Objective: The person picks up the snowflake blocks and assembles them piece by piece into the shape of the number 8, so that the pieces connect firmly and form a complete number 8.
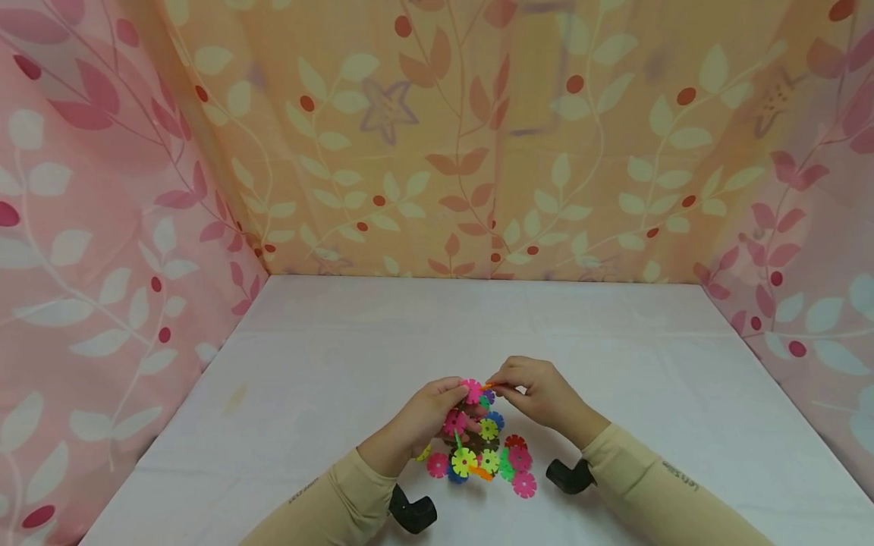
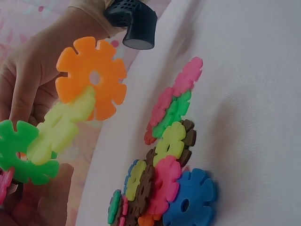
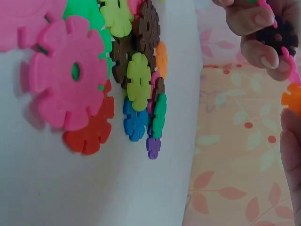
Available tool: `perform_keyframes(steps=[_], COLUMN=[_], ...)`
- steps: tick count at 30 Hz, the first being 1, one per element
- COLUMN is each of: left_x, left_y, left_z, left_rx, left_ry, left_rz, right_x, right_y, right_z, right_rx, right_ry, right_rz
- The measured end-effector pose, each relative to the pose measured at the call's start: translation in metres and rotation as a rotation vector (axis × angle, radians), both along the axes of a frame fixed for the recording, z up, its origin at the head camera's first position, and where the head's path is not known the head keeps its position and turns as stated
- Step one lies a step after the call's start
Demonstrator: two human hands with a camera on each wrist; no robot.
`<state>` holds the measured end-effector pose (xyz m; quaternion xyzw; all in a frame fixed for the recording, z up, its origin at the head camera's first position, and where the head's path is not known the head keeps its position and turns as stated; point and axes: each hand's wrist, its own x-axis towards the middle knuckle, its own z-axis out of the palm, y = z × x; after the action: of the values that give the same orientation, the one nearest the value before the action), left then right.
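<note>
My left hand (image 1: pixel 425 413) holds a linked string of notched plastic flower discs, among them a pink disc (image 1: pixel 473 391) near its thumb. Just right of it, the fingertips of my right hand (image 1: pixel 541 390) pinch an orange disc (image 3: pixel 292 100) that meets a pink disc edge-on. In the right wrist view a dark brown disc (image 3: pixel 277 38) shows at the left hand's fingers. The left wrist view has another part of the string close up: an orange disc (image 2: pixel 89 70), a pale yellow disc (image 2: pixel 54 132) and a green disc (image 2: pixel 42 167), slotted together.
Below the hands, several loose flower discs lie in a pile on the white table (image 1: pixel 307 341), including a blue disc (image 2: pixel 193 200) and a red disc (image 3: pixel 91 136). A black wrist camera (image 1: pixel 570 476) sits by each sleeve. Patterned curtains (image 1: pixel 478 152) border the table.
</note>
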<state>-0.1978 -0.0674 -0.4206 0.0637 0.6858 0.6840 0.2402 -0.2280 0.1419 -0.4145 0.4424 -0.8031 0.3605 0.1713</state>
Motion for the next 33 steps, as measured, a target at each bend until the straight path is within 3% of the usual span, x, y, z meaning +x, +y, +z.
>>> perform_keyframes(steps=[16,26,33], left_x=[0.0014,0.0017,-0.0001], left_y=[0.0021,0.0016,0.0064], left_z=[0.0003,-0.0007,-0.0008], left_rx=[0.014,0.063,-0.004], left_ry=[-0.014,-0.031,-0.002], left_rz=[0.012,-0.011,-0.04], right_x=[0.0031,0.002,0.002], right_y=[-0.0093,-0.0053,-0.0044], right_z=[-0.0011,0.0058,0.0061], right_rx=[0.042,0.086,0.144], right_ry=[0.062,-0.089,-0.158], right_rz=[-0.062,-0.02,0.079])
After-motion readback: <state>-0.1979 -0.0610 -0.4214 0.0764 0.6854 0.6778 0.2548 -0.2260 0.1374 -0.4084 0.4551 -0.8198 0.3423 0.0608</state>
